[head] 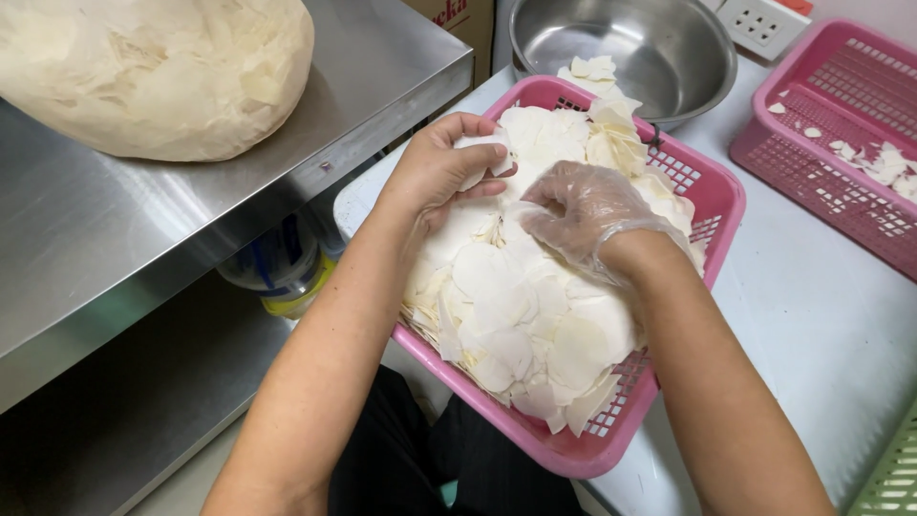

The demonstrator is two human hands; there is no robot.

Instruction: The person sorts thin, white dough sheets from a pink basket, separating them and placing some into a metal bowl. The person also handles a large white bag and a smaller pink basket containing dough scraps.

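Note:
A pink plastic basket [718, 196] sits at the edge of a white table, heaped with thin round white wrappers [535, 306]. My bare left hand [435, 172] is over the basket's far-left part, its fingers closed on a small stack of wrappers [485, 153]. My right hand [587, 215], in a clear plastic glove, rests on the pile in the middle, with fingers curled around a few wrappers.
A steel bowl [659, 48] stands behind the basket. A second pink basket [841, 143] with a few scraps is at the right. A steel shelf [287, 153] at the left bears a big bag of wrappers [153, 72]. A green basket corner [893, 473] shows at bottom right.

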